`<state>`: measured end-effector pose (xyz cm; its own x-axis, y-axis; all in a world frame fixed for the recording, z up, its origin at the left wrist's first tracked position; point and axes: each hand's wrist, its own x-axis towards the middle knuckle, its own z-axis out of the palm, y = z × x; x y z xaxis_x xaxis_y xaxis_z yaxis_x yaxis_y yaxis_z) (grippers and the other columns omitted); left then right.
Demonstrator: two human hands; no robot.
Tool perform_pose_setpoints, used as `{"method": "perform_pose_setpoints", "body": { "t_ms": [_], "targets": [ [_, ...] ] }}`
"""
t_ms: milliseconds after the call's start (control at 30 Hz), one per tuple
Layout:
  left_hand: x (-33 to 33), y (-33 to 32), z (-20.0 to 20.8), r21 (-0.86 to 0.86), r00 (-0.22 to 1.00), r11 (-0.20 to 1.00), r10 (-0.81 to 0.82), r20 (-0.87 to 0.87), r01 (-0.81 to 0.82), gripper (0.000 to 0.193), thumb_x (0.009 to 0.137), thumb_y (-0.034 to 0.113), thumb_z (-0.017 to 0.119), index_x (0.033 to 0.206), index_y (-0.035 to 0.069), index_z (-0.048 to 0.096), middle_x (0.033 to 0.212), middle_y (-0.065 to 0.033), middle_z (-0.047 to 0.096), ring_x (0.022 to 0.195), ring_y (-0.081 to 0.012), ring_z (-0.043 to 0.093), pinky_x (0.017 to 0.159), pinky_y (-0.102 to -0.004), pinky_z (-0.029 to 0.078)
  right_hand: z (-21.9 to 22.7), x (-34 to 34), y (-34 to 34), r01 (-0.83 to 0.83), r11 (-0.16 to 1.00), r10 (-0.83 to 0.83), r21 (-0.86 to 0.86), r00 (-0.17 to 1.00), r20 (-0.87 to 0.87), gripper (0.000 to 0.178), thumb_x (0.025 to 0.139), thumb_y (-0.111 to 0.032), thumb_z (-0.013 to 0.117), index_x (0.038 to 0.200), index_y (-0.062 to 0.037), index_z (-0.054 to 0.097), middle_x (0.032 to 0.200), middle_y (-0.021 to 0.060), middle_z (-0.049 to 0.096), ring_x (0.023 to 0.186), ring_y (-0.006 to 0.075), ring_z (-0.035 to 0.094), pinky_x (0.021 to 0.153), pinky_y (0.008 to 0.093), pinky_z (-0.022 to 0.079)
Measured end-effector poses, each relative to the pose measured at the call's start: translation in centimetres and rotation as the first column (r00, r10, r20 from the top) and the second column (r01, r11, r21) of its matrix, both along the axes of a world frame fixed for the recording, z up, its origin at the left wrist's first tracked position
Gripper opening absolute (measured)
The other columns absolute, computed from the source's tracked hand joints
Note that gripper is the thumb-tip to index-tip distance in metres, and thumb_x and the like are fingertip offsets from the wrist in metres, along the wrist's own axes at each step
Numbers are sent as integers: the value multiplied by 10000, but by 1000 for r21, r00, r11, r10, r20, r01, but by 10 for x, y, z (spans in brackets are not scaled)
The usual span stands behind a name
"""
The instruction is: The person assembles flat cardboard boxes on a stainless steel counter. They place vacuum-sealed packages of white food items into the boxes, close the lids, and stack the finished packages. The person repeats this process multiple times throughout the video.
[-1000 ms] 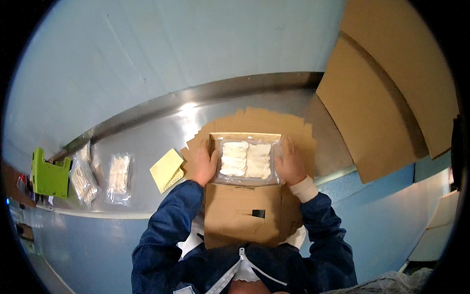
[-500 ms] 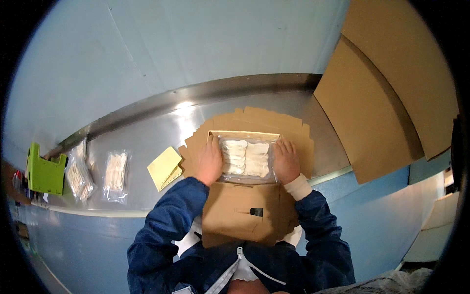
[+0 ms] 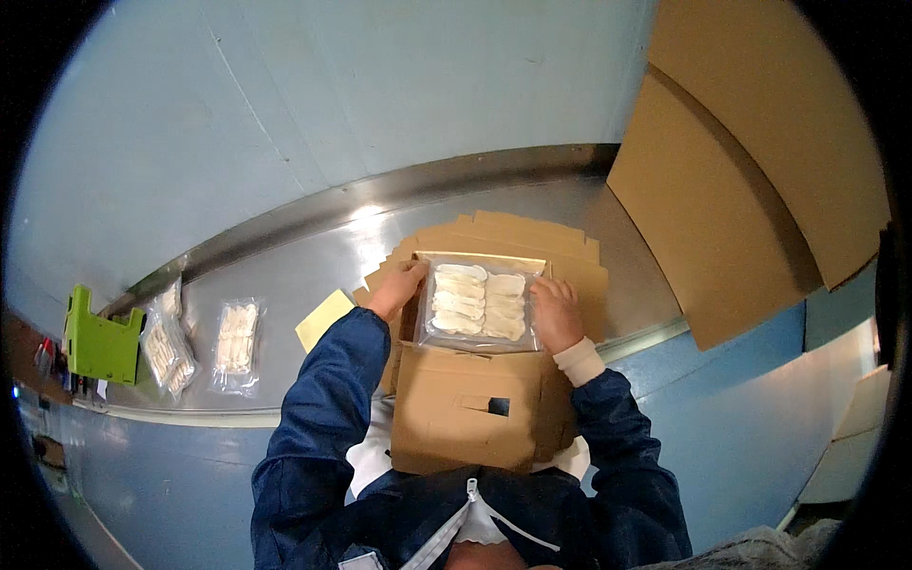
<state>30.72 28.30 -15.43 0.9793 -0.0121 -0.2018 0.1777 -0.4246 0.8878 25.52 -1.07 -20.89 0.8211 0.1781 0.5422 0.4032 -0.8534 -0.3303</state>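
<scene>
A clear plastic pack [image 3: 478,302] of pale, flat, elongated pieces in two columns sits at the opening of a brown cardboard box [image 3: 465,399], its left edge apart from the box's left wall. My left hand [image 3: 399,290] has its fingers closed at the pack's upper left corner, by the box rim. On the opposite side, my right hand [image 3: 557,312] grips the pack's right edge, fingers bent over it. The box's slotted flap hangs toward my body. Its inside is mostly hidden beneath the pack.
Flattened cardboard [image 3: 518,228] lies behind the box on the metal table [image 3: 285,275]. To the left are a yellow paper [image 3: 323,318], two more clear packs [image 3: 236,347] and a green holder [image 3: 103,337]. Large cardboard sheets [image 3: 712,209] stand at right.
The pack has come up at its left side and shifted slightly right, showing a gap along the box wall. My left hand has moved up toward the pack's corner; my right hand stays beside it.
</scene>
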Motion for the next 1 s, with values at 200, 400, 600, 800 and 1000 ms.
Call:
{"method": "perform_pose_setpoints", "body": {
  "t_ms": [200,400,600,800,1000],
  "targets": [
    [-18,-15,25,-306,996,948,94,7,-88,263,896,231,503,1005,4,580,833,-29,581,722,-118,514,652,-248,424,3,-3,2,-23,997,24,68,1000,-11,183,778,-91,527,936,-50,611,1091,119,583,1066,300,498,964,436,335],
    [-27,-11,32,79,994,991,-103,-27,105,231,887,165,467,962,-29,568,820,-72,593,713,-152,565,629,-288,486,-3,-3,-2,-33,992,39,123,998,-43,185,775,-100,530,933,-58,617,1102,116,584,1064,304,499,955,428,346],
    [-34,-1,35,96,942,962,-228,-248,258,246,909,163,438,937,-55,549,761,-107,586,659,-176,600,553,-313,526,-2,-3,-3,-37,990,42,135,998,-35,159,776,-122,546,899,-66,629,1085,105,593,1056,298,508,950,413,352],
    [-38,4,14,-29,968,982,-191,-163,189,262,928,173,428,967,-62,537,774,-98,591,624,-150,575,538,-289,489,0,-5,-2,-33,991,38,129,999,-35,156,776,-124,549,894,-57,624,1091,104,588,1062,294,503,955,414,347],
    [-42,0,3,388,939,920,-181,294,55,267,928,187,421,1034,-30,535,854,-170,622,741,-280,604,674,-363,482,3,-7,-3,-49,986,54,162,998,-24,163,770,-99,535,898,-38,616,1109,130,570,1096,320,480,979,431,327]
  ]
}}
